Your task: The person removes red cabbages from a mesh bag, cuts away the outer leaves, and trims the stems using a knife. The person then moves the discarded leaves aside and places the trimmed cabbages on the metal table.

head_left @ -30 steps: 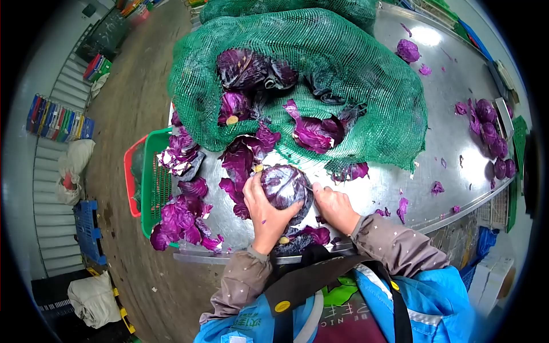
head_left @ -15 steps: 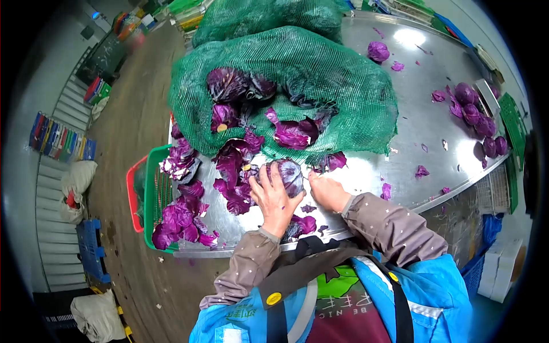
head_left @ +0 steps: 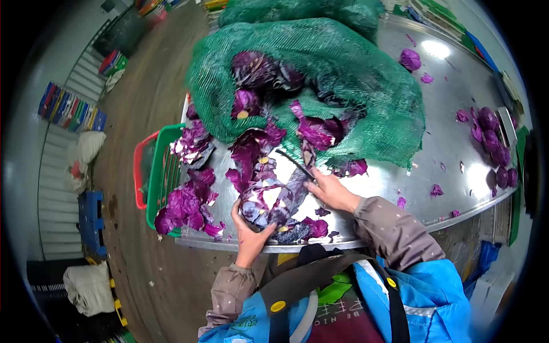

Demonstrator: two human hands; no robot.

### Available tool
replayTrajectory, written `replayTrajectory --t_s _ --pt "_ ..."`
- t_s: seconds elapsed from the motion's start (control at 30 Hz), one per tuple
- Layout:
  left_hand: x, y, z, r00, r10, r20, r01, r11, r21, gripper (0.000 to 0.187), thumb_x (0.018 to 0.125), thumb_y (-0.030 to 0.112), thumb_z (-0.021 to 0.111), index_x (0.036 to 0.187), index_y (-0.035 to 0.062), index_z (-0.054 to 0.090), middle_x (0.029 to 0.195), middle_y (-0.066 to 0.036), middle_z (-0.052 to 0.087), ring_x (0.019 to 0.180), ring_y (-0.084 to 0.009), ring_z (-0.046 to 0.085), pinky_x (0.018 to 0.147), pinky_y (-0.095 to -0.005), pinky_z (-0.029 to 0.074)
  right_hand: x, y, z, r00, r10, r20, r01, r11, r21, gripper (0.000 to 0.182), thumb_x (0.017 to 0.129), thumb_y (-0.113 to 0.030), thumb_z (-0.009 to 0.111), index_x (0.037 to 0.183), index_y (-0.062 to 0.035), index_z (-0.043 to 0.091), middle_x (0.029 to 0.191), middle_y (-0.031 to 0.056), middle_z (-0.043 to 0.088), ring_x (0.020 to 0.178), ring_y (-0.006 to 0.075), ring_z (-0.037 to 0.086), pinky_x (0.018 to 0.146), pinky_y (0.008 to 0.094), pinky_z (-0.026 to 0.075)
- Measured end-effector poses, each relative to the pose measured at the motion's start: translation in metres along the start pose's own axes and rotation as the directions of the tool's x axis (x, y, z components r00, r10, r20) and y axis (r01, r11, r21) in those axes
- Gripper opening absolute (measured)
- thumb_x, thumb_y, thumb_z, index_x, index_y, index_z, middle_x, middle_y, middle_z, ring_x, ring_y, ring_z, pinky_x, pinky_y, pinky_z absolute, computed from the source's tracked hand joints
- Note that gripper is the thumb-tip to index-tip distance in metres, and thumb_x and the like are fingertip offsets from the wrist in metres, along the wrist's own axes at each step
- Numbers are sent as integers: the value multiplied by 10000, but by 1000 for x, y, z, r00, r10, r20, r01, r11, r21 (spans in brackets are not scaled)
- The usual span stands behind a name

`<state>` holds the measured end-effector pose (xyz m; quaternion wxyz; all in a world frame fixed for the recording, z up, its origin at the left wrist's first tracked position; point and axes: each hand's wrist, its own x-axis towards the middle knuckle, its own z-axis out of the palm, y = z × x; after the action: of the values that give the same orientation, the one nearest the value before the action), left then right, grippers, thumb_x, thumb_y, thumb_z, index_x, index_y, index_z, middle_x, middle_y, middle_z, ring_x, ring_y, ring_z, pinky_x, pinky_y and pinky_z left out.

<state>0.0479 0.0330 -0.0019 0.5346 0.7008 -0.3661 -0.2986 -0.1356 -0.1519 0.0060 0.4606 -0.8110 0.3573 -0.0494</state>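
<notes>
My left hand point(head_left: 250, 233) cups the near left side of a red cabbage point(head_left: 258, 208), thumb at its front edge. Pale cut patches show on the cabbage's top, and a loose outer leaf hangs on its right. In my right hand point(head_left: 334, 193) is a knife with a thin dark blade point(head_left: 294, 163), pointing away to the upper left. Its handle is mostly hidden by the fingers. Torn purple leaves point(head_left: 247, 154) lie just beyond the cabbage, and more leaf scraps point(head_left: 313, 227) lie at the table's front edge.
A green mesh sack point(head_left: 366, 74) with red cabbages point(head_left: 254, 68) spilling out covers the table's back. Peeled cabbages point(head_left: 490, 140) sit at the far right of the metal table point(head_left: 389, 177). Green point(head_left: 154, 194) and red baskets point(head_left: 139, 177) stand at the left, beside a leaf pile point(head_left: 180, 208).
The cabbage has been turned and shifted nearer the front left, showing pale patches. My left hand has moved from its top to its side. The knife blade now shows; the view has shifted slightly.
</notes>
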Motion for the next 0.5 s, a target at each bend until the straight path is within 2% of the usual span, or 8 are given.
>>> replayTrajectory --t_s 0.03,0.1,0.13,0.17,0.23,0.37,0.43,0.5 --pt "-8 4 -5 996 -86 -11 84 985 -150 1004 630 194 815 1389 8 184 1338 -190 298 1249 -278 337 1073 -392 268 -6 -17 -6 999 24 22 -25 999 34 445 959 -302 462 1264 11 382 762 295 587 761 442 598 678 492 449" --pt "-4 10 -5 989 -131 -76 126 990 -60 936 673 155 785 1387 36 192 1312 -172 337 1209 -253 379 1052 -365 297 -13 -32 -6 990 -100 95 93 993 76 401 974 -266 431 1319 -70 371 768 275 594 749 437 601 674 488 453" --pt "1 19 -2 984 -159 -83 149 982 -118 918 677 138 779 1385 46 203 1306 -166 347 1203 -248 386 1048 -360 302 -17 -36 0 982 -182 56 180 983 44 364 982 -242 408 1331 -141 378 791 249 605 785 431 604 689 485 462" --pt "5 23 2 979 -183 -86 166 970 -177 901 680 121 773 1383 56 213 1300 -160 357 1197 -243 392 1044 -355 308 -17 -31 10 974 -225 19 224 974 39 367 963 -223 441 1318 -138 411 923 222 617 834 426 604 711 481 472" --pt "9 23 10 982 -175 -66 160 969 -186 888 662 119 791 1369 55 258 1291 -142 362 1194 -234 393 1040 -353 313 -13 -22 24 900 -381 -214 382 923 -34 391 920 -176 497 1308 -153 451 1022 192 583 806 398 602 675 453 490" --pt "18 15 26 1000 9 -8 -9 1000 -20 916 602 167 832 1342 14 313 1264 -141 369 1196 -262 381 1043 -369 306 -21 -33 3 953 -254 -165 242 966 -92 442 876 -131 538 1312 -173 473 1028 149 543 740 344 601 614 415 499" --pt "26 12 36 997 72 6 -72 993 97 926 591 186 835 1336 7 315 1265 -154 373 1201 -287 379 1037 -389 310 -20 -38 3 915 -356 -187 316 925 -212 492 859 -112 556 1335 -193 460 956 132 518 677 300 589 554 389 493" --pt "33 16 42 991 130 32 -133 977 165 905 602 200 829 1329 12 322 1256 -170 379 1201 -314 378 1028 -408 316 -12 -39 2 921 -342 -184 281 914 -294 462 864 -133 554 1317 -199 493 970 143 524 625 303 593 516 397 489"
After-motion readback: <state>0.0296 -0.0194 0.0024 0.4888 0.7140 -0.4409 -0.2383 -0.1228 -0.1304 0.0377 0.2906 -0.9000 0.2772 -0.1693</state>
